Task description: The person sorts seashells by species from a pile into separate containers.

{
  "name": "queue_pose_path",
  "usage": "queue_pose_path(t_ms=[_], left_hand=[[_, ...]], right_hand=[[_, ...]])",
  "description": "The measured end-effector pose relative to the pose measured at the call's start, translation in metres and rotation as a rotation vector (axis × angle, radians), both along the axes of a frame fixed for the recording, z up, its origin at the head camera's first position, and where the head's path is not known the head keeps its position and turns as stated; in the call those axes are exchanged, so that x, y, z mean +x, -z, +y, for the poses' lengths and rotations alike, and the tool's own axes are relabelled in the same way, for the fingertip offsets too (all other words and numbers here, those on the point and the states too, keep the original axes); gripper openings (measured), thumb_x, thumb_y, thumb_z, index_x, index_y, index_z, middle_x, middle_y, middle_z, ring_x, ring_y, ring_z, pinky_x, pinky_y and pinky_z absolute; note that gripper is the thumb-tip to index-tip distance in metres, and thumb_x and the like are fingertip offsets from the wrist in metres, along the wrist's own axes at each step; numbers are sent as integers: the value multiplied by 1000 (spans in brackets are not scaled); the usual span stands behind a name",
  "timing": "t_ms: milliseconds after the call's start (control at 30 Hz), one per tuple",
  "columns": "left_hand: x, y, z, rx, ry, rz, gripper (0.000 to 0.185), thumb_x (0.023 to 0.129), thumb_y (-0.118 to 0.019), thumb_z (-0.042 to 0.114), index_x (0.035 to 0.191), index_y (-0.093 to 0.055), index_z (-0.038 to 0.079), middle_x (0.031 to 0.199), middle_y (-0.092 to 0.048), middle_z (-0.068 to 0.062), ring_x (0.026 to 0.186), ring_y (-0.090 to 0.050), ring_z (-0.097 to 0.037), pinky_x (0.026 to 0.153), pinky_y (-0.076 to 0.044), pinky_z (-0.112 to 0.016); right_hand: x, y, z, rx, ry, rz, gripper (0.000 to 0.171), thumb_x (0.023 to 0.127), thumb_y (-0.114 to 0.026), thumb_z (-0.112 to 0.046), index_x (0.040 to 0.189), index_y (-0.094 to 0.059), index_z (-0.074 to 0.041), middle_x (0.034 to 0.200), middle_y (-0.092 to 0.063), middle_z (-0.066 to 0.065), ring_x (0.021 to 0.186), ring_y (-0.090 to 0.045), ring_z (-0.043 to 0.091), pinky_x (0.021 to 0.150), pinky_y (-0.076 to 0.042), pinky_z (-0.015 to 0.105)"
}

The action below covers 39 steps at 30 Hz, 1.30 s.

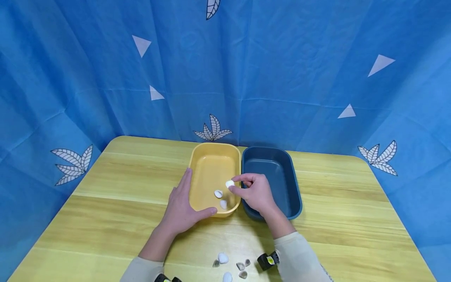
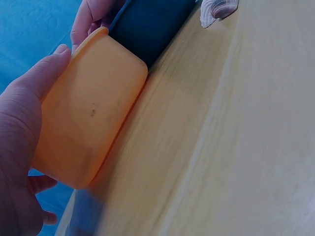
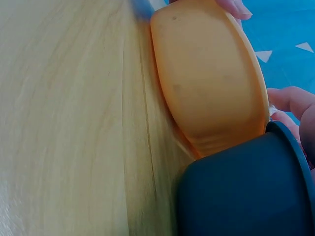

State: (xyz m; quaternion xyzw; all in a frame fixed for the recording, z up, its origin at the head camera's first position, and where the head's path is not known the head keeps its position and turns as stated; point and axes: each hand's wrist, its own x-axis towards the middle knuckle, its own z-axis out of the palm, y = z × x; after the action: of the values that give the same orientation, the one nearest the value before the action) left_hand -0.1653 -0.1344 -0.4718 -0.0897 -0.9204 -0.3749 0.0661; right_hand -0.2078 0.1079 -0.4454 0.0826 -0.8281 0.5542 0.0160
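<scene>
My right hand (image 1: 258, 192) pinches a white seashell (image 1: 230, 183) between thumb and forefinger, over the right side of a yellow plastic bin (image 1: 208, 172). Two more pale shells lie on the bin's floor: a cupped shell (image 1: 218, 194) and a smaller white shell (image 1: 223, 204) near the front. With its fingers spread along the bin's left wall and its thumb resting at the near rim, my left hand (image 1: 181, 209) touches the bin. In the right wrist view, the bin's side mostly hides the pinched shell.
A dark blue bin (image 1: 269, 172) stands against the yellow one on its right. On the wooden table in front lie a white shell (image 1: 223, 257), another white shell (image 1: 227, 277) and several small brown shells (image 1: 243, 274). A blue patterned curtain (image 1: 225, 70) hangs behind the table.
</scene>
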Motion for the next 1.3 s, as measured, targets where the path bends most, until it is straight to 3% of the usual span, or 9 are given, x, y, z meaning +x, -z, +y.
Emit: queue_pose_path(t_ms=[233, 533, 900, 1100, 1300], left_hand=[[0, 0, 2, -4, 7, 9, 132, 68, -83, 64, 162, -5, 16, 166, -8, 0, 147, -18, -33, 114, -15, -60], [0, 0, 1, 0, 14, 11, 132, 68, -82, 66, 162, -4, 16, 166, -7, -1, 147, -18, -33, 114, -16, -60], [2, -2, 1, 10, -3, -9, 134, 66, -81, 69, 162, -2, 19, 166, -8, -1, 147, -17, -34, 114, -17, -60], [0, -1, -1, 8, -2, 12, 134, 66, -79, 73, 162, -4, 17, 166, -9, -2, 147, -19, -34, 113, -18, -60], [1, 0, 0, 12, -10, 7, 134, 65, -81, 70, 162, -4, 19, 166, -8, -1, 146, -19, -37, 112, -19, -62]], right_hand=[[1, -1, 3, 7, -2, 5, 24, 78, -87, -13, 100, -80, -5, 56, -30, -2, 55, -34, 19, 50, -23, 27], [11, -9, 8, 0, 23, 54, 23, 80, -86, -16, 100, -80, -7, 55, -30, 0, 50, -33, 22, 46, -24, 28], [47, -33, 9, -64, -66, 170, 20, 76, -87, -6, 95, -80, -8, 60, -32, -1, 54, -33, 14, 48, -26, 26], [62, -24, 12, -112, -142, 247, 21, 74, -89, -8, 91, -80, -16, 61, -33, 0, 55, -33, 13, 45, -26, 26], [78, -18, 9, -155, -236, 261, 23, 74, -89, -7, 94, -79, -14, 61, -33, 5, 58, -34, 15, 45, -27, 26]])
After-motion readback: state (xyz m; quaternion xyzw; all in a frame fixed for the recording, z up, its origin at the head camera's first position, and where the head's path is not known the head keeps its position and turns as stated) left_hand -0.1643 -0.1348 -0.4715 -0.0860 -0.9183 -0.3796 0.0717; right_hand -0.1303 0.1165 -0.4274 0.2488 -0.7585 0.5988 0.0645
